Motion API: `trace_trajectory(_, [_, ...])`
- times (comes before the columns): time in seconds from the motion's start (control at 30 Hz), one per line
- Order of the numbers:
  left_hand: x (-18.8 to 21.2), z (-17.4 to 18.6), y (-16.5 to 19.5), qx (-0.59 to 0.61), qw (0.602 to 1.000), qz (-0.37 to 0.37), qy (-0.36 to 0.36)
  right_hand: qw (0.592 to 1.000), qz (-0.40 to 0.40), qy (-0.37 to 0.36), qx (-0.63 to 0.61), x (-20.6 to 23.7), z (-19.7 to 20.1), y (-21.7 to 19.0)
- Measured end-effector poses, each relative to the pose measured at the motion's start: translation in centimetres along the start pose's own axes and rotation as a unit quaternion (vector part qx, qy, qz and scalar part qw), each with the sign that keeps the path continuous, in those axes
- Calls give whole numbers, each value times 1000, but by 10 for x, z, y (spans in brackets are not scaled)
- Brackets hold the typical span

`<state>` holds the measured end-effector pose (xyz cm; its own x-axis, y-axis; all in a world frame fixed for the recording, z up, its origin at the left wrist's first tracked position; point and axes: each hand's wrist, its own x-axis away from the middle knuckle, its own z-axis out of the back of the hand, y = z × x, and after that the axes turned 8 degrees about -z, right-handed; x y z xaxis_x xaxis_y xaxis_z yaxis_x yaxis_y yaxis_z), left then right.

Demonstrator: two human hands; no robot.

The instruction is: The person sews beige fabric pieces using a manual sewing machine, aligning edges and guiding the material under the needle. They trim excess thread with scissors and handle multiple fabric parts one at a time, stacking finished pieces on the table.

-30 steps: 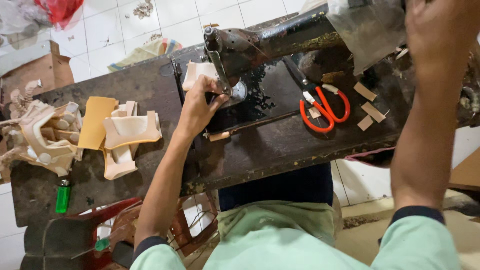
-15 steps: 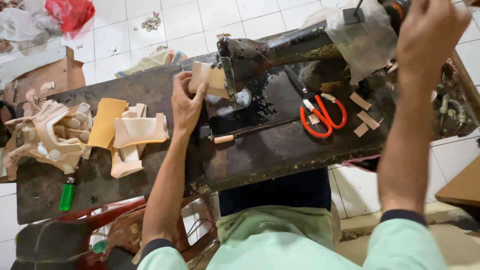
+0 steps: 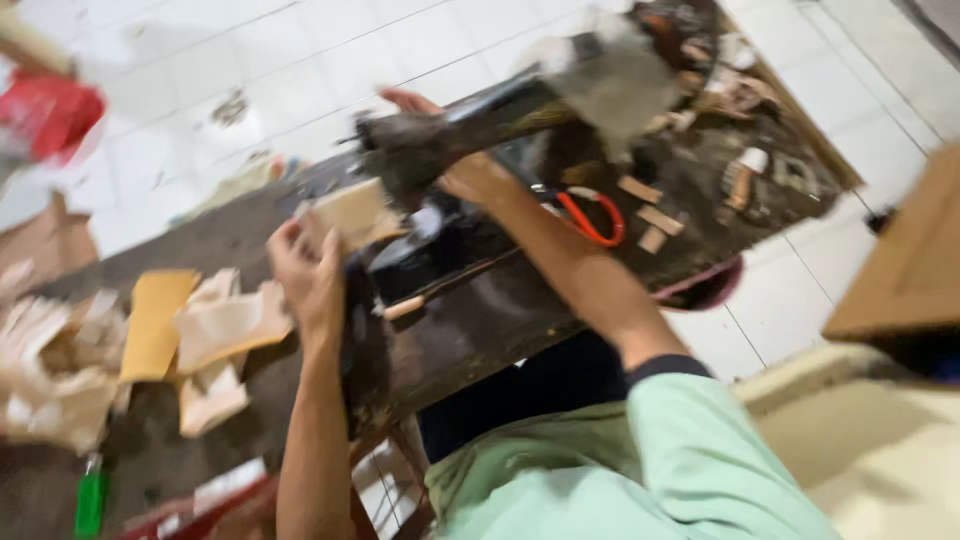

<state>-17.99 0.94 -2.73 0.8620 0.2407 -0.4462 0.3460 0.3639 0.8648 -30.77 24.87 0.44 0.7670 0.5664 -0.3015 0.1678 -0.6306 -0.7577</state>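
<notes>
Hands work at a dark sewing machine [image 3: 450, 150] on the bench [image 3: 500, 330]: the left hand [image 3: 310, 275] grips a tan leather piece [image 3: 350, 212] beside it, the right hand [image 3: 460, 165] rests on the machine, grip unclear, orange scissors [image 3: 592, 215] nearby.

Around the one dark sewing machine [image 3: 470, 150] there are two bare hands, one pair of red-handled scissors [image 3: 592, 218] just right of it, three small tan blocks [image 3: 640, 190] beyond those, one green lighter [image 3: 90, 500] far to its left, and one yellow-tan sheet [image 3: 155, 320] left of it.
</notes>
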Motion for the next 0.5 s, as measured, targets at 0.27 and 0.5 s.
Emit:
trace_trajectory(0.27, [82, -8, 93, -290, 945, -152, 2, 914, -108, 256, 295, 57, -21, -1])
trace_trajectory(0.5, [120, -85, 134, -130, 968, -191, -94, 868, 4, 287, 405, 254, -54, -95])
